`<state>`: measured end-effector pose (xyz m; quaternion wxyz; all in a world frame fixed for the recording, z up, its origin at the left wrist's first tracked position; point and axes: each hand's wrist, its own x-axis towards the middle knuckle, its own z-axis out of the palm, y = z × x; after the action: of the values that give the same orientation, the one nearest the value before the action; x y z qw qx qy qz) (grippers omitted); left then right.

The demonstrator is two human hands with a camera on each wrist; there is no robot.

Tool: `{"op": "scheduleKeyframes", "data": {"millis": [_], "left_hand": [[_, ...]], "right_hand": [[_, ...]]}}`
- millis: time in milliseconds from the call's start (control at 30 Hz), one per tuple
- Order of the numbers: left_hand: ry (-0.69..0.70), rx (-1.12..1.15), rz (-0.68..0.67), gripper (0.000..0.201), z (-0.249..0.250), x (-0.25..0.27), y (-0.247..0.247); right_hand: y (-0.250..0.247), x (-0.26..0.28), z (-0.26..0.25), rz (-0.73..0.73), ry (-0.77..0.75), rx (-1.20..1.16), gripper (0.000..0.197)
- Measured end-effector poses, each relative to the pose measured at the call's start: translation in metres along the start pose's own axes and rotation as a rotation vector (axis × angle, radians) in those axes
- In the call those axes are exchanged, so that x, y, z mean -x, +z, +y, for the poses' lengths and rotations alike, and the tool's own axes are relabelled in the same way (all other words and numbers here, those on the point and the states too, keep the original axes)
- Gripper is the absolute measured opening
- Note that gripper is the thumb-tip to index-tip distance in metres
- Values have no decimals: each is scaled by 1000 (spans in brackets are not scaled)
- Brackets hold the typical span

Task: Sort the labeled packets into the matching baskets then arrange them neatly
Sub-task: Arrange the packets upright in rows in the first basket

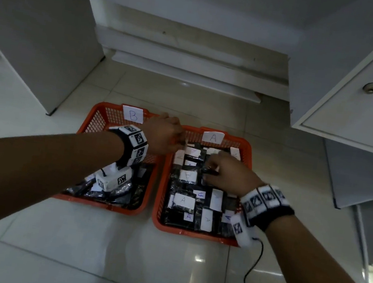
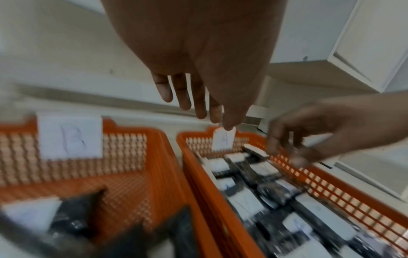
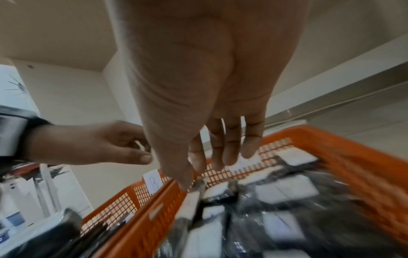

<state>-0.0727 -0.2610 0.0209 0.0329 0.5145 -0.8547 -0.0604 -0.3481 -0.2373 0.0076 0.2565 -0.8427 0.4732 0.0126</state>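
Two orange mesh baskets stand side by side on the tiled floor. Basket B [image 1: 109, 115], on the left, carries a paper label B [image 1: 133, 114] and holds a few black packets [image 1: 125, 190] at its near end. Basket A [image 1: 244, 145] carries a label A [image 1: 213, 137] and is filled with several black packets with white A tags [image 1: 184, 200]. My left hand [image 1: 169, 136] hovers over the far left corner of basket A, its fingers [image 2: 198, 111] straight and holding nothing. My right hand [image 1: 215, 167] reaches down into basket A, fingers [image 3: 229, 157] extended onto the packets.
A white cabinet with a round knob [image 1: 370, 87] overhangs on the right and another white unit [image 1: 39, 34] stands on the left. A stepped white base [image 1: 186, 68] runs behind the baskets. A black cable [image 1: 256, 268] trails from my right wrist across the floor.
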Motion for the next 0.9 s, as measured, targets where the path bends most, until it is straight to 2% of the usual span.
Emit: {"op": "scheduleKeyframes", "data": {"millis": [100, 200, 267, 367, 467, 600, 667, 733, 800, 900], "left_hand": [[-60, -29, -5, 34, -16, 6, -33], [-186, -15, -81, 44, -40, 15, -56], [-291, 2, -124, 37, -55, 21, -68], [-395, 28, -145, 32, -62, 20, -79], [-403, 48, -187, 28, -56, 13, -80], [-392, 87, -201, 29, -35, 7, -67], [-384, 121, -192, 27, -26, 11, -58], [-330, 142, -259, 19, -23, 14, -50], [-322, 161, -339, 28, -31, 16, -46], [-346, 116, -302, 37, -57, 17, -52]], "right_hand": [[-27, -47, -17, 26, -10, 11, 11], [-49, -82, -27, 94, 48, 75, 13], [-57, -92, -35, 150, 74, 54, 17], [-62, -91, -50, 140, 62, -25, 18], [-62, -90, -53, 116, 4, -90, 13], [-52, -88, -51, 195, 12, -214, 11], [-49, -88, -55, 181, -23, -220, 11], [-54, -90, -58, 161, -49, -170, 14], [-59, -93, -60, 185, -60, -135, 17], [-57, -98, -70, 219, -65, -134, 17]]}}
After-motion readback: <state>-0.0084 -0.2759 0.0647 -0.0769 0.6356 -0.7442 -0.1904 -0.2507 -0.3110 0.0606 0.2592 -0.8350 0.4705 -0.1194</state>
